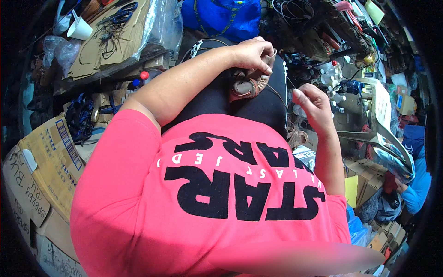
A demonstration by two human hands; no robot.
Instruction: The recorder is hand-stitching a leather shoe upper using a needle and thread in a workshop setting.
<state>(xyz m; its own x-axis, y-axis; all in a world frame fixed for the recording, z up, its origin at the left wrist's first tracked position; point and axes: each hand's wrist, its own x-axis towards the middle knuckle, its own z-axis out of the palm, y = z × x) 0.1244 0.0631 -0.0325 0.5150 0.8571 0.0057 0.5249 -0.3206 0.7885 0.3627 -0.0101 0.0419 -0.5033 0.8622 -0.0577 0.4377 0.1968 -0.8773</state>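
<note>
A brown leather shoe (244, 88) rests tilted on my black-trousered lap, between the thighs. My left hand (255, 54) is closed on its upper part, thumb and fingers pinching the leather. Out to the right, apart from the shoe, my right hand (314, 105) is raised with thumb and forefinger pressed together. A thin thread (277, 93) runs from the shoe toward that side, and a fine line of it seems to reach the right fingertips. Whether a needle is also in those fingers is too small to make out.
Cardboard sheets (101, 53) with dark cords lie at the upper left, beside a white cup (80, 28). A blue bag (224, 18) sits ahead. Small bottles (330, 76) crowd the right. Cardboard boxes (50, 154) stand at left. Another person's blue sleeve (417, 180) shows far right.
</note>
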